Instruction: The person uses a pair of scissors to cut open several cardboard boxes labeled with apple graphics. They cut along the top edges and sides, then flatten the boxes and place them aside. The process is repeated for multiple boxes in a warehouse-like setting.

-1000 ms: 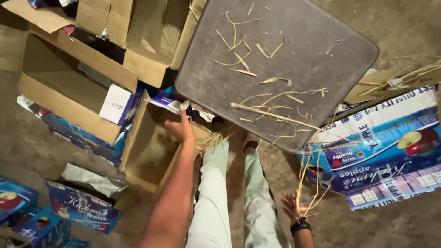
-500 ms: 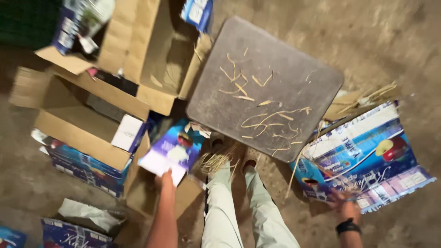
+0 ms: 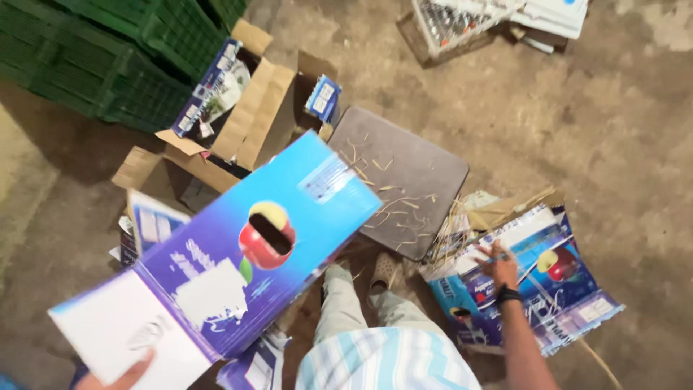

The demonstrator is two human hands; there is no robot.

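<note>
A blue carton [image 3: 238,260] has now been lifted up at 9 o'clock, gripped at its white end by the left hand [image 3: 119,377], while the right hand [image 3: 498,266], fingers spread, is pressed onto the flattened box [image 3: 548,296] at 3 o'clock.

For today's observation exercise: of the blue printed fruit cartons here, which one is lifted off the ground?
The big blue carton gripped by the left hand; the flattened carton under the right hand lies on the ground.

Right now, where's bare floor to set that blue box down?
Bare floor lies upper right, between the grey board and the crate. Crowded at left: open cartons against green crates. The flattened box fills the floor under the right hand.
</note>
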